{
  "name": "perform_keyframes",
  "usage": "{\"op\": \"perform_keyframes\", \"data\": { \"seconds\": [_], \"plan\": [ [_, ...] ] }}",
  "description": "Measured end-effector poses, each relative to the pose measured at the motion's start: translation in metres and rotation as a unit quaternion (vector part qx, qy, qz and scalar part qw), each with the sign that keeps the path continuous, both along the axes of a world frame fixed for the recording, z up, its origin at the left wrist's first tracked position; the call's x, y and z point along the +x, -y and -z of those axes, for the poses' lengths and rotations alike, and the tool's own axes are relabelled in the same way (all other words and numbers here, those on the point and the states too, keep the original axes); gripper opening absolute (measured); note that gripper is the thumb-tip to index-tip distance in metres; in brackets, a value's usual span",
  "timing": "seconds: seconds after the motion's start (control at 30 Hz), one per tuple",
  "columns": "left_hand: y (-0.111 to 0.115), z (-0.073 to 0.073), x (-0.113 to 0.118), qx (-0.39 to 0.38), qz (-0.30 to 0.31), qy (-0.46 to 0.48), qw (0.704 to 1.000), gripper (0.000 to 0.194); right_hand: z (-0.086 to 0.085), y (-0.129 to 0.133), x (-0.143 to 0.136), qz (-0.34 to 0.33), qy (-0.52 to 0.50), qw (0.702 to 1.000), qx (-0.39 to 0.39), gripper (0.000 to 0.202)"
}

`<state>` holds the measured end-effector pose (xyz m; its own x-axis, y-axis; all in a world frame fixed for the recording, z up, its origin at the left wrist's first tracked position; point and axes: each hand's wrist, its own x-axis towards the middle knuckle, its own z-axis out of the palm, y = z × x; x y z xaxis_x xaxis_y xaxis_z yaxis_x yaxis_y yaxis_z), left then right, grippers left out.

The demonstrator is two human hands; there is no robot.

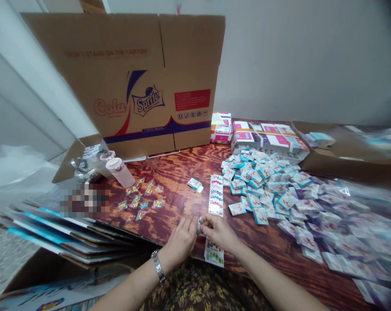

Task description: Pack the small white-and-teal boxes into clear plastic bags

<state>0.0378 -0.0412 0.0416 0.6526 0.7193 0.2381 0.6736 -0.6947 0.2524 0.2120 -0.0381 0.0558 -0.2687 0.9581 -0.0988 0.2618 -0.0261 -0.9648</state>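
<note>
Dark, glossy wood grain with a reddish swirl covers the desk [182,190], which stands against a plain pale wall. At its near edge the left hand [181,239] and right hand [219,231] meet fingertip to fingertip, both curled shut in a pinch on a small pale blue and white item [198,225]; it is too small and too hidden between the fingers to tell its shape or which way its long axis runs. A metal-link watch [158,264] circles the left wrist.

Just beyond the hands lies a long, narrow sticker strip [216,195] with bright dots, its long axis running away from the person. A second, shorter sticker sheet [214,252] lies under the right wrist and overhangs the desk edge. A single small box [195,184] sits left of the strip. Right of it spreads a loose heap of flat teal-and-white cartons [266,185], blurred toward the far right. Small clear packets with coloured beads [140,198] are scattered to the left, near a pink bottle lying tilted [120,172]. A large corrugated cardboard box [134,82], printed Cola and Sprite, stands at the back, beside wrapped bundles of boxes [266,137].
</note>
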Motion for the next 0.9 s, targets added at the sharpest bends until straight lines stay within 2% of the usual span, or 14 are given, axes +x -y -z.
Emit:
{"op": "perform_keyframes", "data": {
  "seconds": [0.1,0.23,0.3,0.37,0.5,0.63,0.77,0.9],
  "plan": [
    [0.001,0.001,-0.002,0.006,0.012,0.002,1.000,0.053,-0.004,0.006,-0.004,0.035,0.070,0.994,0.077,0.004],
    [0.003,-0.002,-0.005,0.008,0.025,0.009,1.000,0.052,-0.011,0.008,-0.001,0.043,0.126,0.979,0.155,0.007],
    [0.004,-0.005,-0.006,0.006,0.036,0.017,0.999,0.052,-0.009,0.007,0.001,0.049,0.111,0.982,0.144,0.011],
    [0.004,-0.009,-0.006,0.004,0.049,0.031,0.998,0.052,-0.005,0.004,0.002,0.047,0.081,0.991,0.100,0.017],
    [0.004,-0.015,-0.005,-0.012,0.068,0.071,0.995,0.048,-0.001,0.002,0.000,0.012,0.038,0.998,0.039,0.023],
    [0.003,-0.018,-0.004,-0.044,0.054,0.108,0.992,0.043,-0.009,0.005,0.001,0.004,0.027,0.998,0.048,0.019],
    [0.001,-0.020,-0.004,-0.053,0.019,0.154,0.987,0.042,-0.022,0.011,0.005,-0.027,-0.007,0.997,0.076,0.027],
    [0.000,-0.020,-0.002,-0.079,0.012,0.186,0.979,0.044,-0.026,0.018,0.005,-0.022,0.023,0.994,0.103,0.026]
  ]
}}
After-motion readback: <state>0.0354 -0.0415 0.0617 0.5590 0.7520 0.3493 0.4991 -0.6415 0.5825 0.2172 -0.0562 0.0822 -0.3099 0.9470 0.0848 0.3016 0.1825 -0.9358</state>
